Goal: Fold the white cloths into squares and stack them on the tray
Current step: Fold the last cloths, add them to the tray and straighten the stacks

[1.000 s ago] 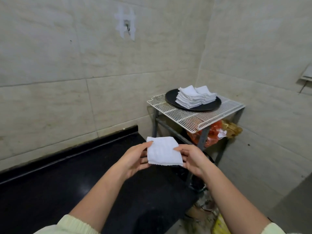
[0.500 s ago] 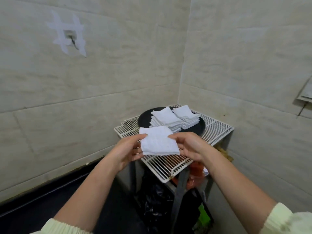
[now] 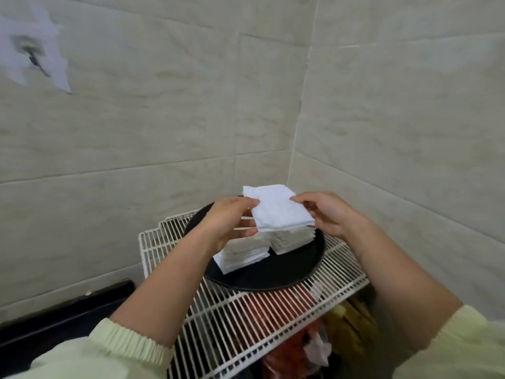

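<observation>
A folded white cloth point(image 3: 278, 209) is held flat between my two hands just above the stacks. My left hand point(image 3: 228, 218) pinches its left edge and my right hand point(image 3: 330, 214) pinches its right edge. Beneath it, two stacks of folded white cloths sit side by side on a round black tray point(image 3: 273, 274): the left stack point(image 3: 243, 254) is nearer to me and the right stack point(image 3: 293, 239) lies directly under the held cloth. The held cloth and my hands hide the tops of both stacks.
The tray rests on a white wire rack point(image 3: 246, 324) in a corner of tiled walls. Orange and yellow bags point(image 3: 314, 348) lie under the rack. A black counter edge point(image 3: 68, 310) runs at lower left. A taped patch point(image 3: 32, 56) marks the left wall.
Both hands have carried the folded cloth forward from over the black counter to just above the stacks on the tray. The view has closed in on the rack.
</observation>
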Demonstrator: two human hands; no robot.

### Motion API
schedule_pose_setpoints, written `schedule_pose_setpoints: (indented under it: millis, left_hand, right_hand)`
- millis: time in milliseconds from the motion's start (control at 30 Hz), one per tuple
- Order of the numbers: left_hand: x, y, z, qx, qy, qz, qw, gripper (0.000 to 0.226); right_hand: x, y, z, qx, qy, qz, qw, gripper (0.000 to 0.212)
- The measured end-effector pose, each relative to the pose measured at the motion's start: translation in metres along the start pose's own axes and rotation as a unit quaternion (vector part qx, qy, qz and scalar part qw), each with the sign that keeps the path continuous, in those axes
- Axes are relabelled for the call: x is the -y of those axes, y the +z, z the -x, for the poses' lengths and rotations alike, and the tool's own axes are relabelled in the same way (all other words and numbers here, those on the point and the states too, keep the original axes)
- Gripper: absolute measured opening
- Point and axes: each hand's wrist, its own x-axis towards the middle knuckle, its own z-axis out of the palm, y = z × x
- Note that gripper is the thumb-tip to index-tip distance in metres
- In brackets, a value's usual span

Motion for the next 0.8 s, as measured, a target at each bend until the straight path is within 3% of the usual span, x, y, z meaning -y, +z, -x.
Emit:
schedule_pose_setpoints:
  millis: [200, 400, 633, 800]
  left_hand:
    - [0.007, 0.048, -0.056, -0.059, -0.02, -0.035, 0.997, 0.011]
    - [0.022, 0.067, -0.09, -0.12, -0.027, -0.095, 0.988, 0.011]
    - [0.04, 0.067, -0.112, -0.21, -0.003, -0.225, 0.952, 0.016]
    - [0.047, 0.067, -0.113, -0.217, 0.021, -0.304, 0.928, 0.026]
  right_hand:
    - [0.005, -0.05, -0.064, 0.002, 0.009, 0.061, 0.998, 0.012]
    - [-0.007, -0.065, -0.102, -0.005, 0.002, 0.153, 0.988, 0.005]
    - [-0.026, -0.06, -0.117, -0.011, -0.021, 0.2, 0.979, 0.007]
    - [-0.032, -0.058, -0.119, -0.023, -0.056, 0.275, 0.959, 0.017]
